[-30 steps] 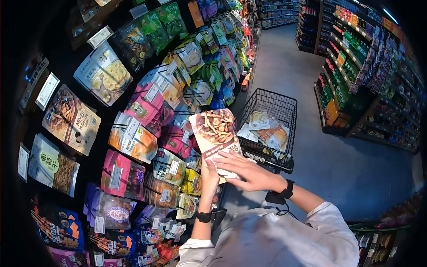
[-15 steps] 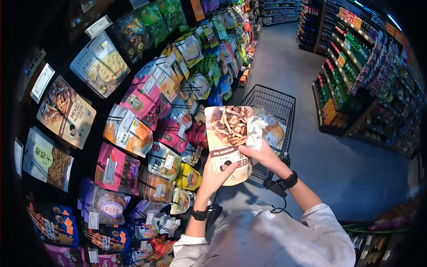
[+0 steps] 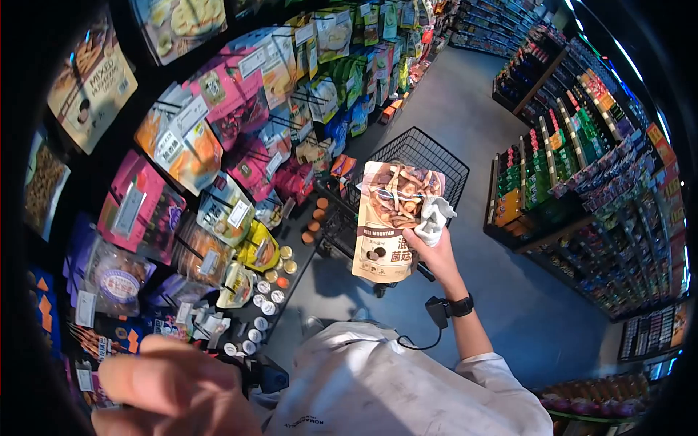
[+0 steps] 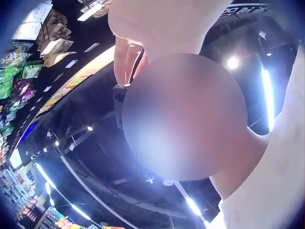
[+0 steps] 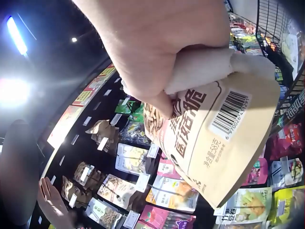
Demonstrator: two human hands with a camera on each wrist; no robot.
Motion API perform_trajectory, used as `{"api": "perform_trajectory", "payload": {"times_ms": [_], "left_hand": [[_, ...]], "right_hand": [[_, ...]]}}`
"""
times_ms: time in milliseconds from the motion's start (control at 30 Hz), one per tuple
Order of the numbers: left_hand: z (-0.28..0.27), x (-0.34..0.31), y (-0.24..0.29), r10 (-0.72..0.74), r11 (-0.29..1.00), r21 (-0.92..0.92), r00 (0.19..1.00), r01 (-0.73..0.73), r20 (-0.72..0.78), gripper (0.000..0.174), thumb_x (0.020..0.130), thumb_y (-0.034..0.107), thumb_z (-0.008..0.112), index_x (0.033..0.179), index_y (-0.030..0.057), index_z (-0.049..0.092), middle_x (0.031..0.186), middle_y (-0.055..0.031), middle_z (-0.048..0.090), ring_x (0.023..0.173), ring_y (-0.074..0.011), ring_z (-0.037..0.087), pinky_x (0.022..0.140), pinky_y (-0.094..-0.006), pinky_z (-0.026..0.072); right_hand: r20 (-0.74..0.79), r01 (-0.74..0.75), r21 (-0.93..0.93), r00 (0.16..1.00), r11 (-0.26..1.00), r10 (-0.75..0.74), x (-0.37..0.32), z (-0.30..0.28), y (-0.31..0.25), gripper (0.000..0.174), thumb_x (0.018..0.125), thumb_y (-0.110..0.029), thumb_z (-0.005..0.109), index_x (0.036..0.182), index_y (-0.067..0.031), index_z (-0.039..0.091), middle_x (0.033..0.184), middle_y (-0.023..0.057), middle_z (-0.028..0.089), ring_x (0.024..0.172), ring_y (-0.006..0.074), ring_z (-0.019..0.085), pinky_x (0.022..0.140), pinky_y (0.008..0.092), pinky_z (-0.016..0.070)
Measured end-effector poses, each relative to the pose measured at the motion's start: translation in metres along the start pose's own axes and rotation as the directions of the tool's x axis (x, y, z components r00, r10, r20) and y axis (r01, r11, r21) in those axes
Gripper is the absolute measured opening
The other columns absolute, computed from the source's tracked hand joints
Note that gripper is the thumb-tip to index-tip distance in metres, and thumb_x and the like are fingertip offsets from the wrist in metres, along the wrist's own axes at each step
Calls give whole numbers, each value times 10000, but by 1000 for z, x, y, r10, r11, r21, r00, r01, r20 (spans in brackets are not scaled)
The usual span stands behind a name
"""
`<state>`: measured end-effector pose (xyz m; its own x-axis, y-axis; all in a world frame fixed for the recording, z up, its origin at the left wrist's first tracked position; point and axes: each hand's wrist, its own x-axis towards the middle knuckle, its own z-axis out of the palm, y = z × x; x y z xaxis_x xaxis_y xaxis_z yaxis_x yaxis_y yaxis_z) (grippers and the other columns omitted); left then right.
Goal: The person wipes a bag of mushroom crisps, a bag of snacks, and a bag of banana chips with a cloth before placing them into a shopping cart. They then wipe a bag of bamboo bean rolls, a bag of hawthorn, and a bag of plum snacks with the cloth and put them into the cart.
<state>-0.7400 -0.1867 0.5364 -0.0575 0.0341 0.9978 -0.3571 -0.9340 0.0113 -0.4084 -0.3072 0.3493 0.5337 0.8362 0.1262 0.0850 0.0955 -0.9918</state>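
Note:
My right hand (image 3: 434,256) grips a beige pouch of mushroom crisps (image 3: 382,252) by its right edge, thumb on the printed front. Crumpled white tissue (image 3: 436,215) is held with it, against the pouch's edge. In the right wrist view, the pouch's back (image 5: 228,143) shows a barcode, and the tissue (image 5: 205,69) is tucked under my hand. My left hand (image 3: 171,389) is raised close to the head camera, large and blurred at lower left. In the left wrist view, its fingers (image 4: 125,64) reach a small dark device (image 4: 119,102) beside the blurred-out face.
A black wire shopping cart (image 3: 414,145) stands behind the pouch. Racks of hanging snack bags (image 3: 167,145) line the left side, with lidded jars (image 3: 262,298) low down. Across the grey aisle floor (image 3: 465,102) stand drink shelves (image 3: 538,167).
Both hands were on the pouch, and my left hand has let go and come up toward the head camera. The pouch has shifted slightly right in my right hand; the view has turned.

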Motion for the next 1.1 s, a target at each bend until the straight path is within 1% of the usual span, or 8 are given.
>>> {"api": "perform_trajectory", "payload": {"times_ms": [67,133,200,333,767,867,1033,1100], "left_hand": [[-6,-8,-4,-13,1000,11,1000,13,-12,729,898,362,753,1460,74,389,1519,-242,324,1253,-367,506,677,-309,552],[-6,-9,-4,-14,1000,18,1000,15,-24,742,893,362,756,1464,74,380,1506,-237,328,1238,-360,505,672,-306,547],[-6,-10,-6,-13,1000,20,999,14,-32,755,889,363,759,1468,74,371,1493,-231,332,1222,-353,504,666,-304,543],[-4,-12,-6,-23,1000,15,999,23,-35,781,880,364,765,1476,74,353,1466,-219,340,1192,-340,502,655,-300,534],[-1,-14,-9,-28,999,25,999,28,-25,867,851,367,784,1503,74,294,1380,-182,367,1091,-296,494,620,-287,503],[2,-14,-11,-35,999,12,999,36,-22,887,844,367,788,1510,74,280,1361,-174,373,1068,-286,493,612,-283,497],[5,-10,-16,-30,999,-19,1000,30,-3,921,833,369,796,1520,74,258,1328,-160,383,1030,-270,490,599,-278,485],[11,-11,-18,-32,999,-36,999,32,-13,935,829,369,799,1524,74,249,1314,-154,387,1014,-263,489,593,-276,480]], "right_hand": [[10,-30,9,1000,1000,29,0,3,0,393,922,-141,744,1240,21,579,1161,48,678,1035,107,625,914,280,505],[31,-23,-19,999,1000,24,1,7,-4,401,922,-142,744,1245,21,571,1161,48,672,1042,110,622,914,281,504],[9,12,-57,1000,998,-12,1,10,-4,423,921,-150,748,1258,21,558,1165,50,668,1051,115,620,916,282,503],[43,-28,-98,999,995,32,1,8,-3,443,914,-161,757,1262,21,552,1174,57,661,1051,117,617,920,284,500],[29,-23,-72,999,997,25,0,13,1,487,911,-174,762,1289,30,532,1202,74,650,1079,131,609,938,292,493],[3,-10,-96,1000,995,11,1,12,1,486,913,-175,760,1289,30,532,1196,72,653,1073,131,612,935,292,493],[38,-41,-60,998,997,43,1,13,-2,491,914,-185,760,1292,28,529,1195,71,652,1068,130,617,927,293,501],[6,-42,-76,999,996,43,0,12,2,488,909,-172,763,1290,23,530,1200,70,651,1079,131,617,935,296,501]]}}
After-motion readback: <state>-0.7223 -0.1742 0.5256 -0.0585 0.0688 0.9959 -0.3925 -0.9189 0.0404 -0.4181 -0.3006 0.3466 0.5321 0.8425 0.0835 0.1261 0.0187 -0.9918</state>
